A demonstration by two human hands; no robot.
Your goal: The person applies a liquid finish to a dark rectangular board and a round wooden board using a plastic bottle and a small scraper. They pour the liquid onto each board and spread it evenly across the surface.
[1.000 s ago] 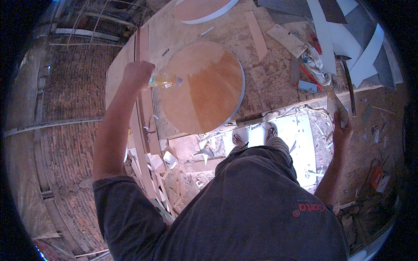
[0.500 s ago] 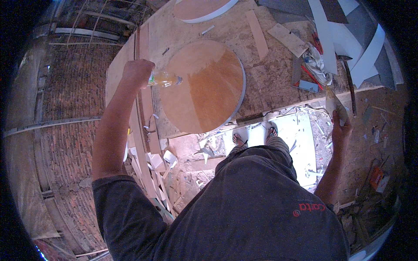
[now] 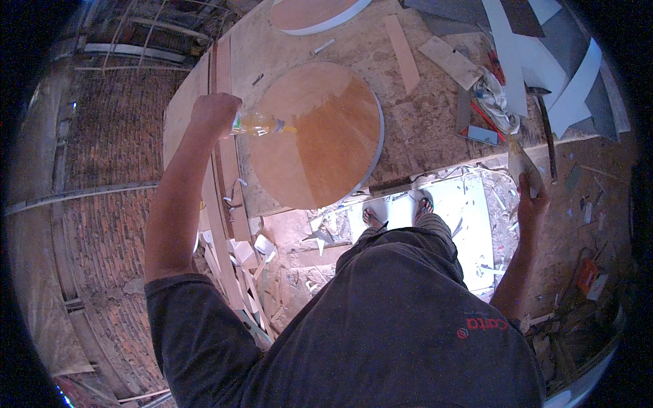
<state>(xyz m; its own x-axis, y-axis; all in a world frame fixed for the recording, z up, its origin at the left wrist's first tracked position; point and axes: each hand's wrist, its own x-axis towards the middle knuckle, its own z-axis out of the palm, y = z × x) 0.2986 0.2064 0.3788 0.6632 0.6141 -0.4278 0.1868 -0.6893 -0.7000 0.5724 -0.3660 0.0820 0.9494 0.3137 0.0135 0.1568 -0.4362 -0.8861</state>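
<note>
My left hand (image 3: 216, 115) is wrapped round a clear plastic bottle (image 3: 258, 124), tipped on its side with the mouth toward the right. Yellowish liquid leaves the mouth over a round wooden disc (image 3: 279, 163) with a white edge. The disc's right part is darker and looks wet; its left part is paler. Off to the right, my right hand (image 3: 533, 204) grips a flat, pale, wedge-shaped piece (image 3: 524, 166), perhaps a spreader, stained brownish at its tip. That hand is away from the disc, beside the table's near edge.
A second round disc (image 3: 320, 15) lies at the far side of the wooden table (image 3: 422, 126). Sheet offcuts (image 3: 544, 61), a crumpled cloth (image 3: 496, 102) and a try square (image 3: 478, 133) lie at the right. Wood strips (image 3: 228, 238) stand at the left; scraps litter the floor.
Yellowish liquid now streams from the bottle's mouth, where none came out before. The bottle and both hands have hardly moved.
</note>
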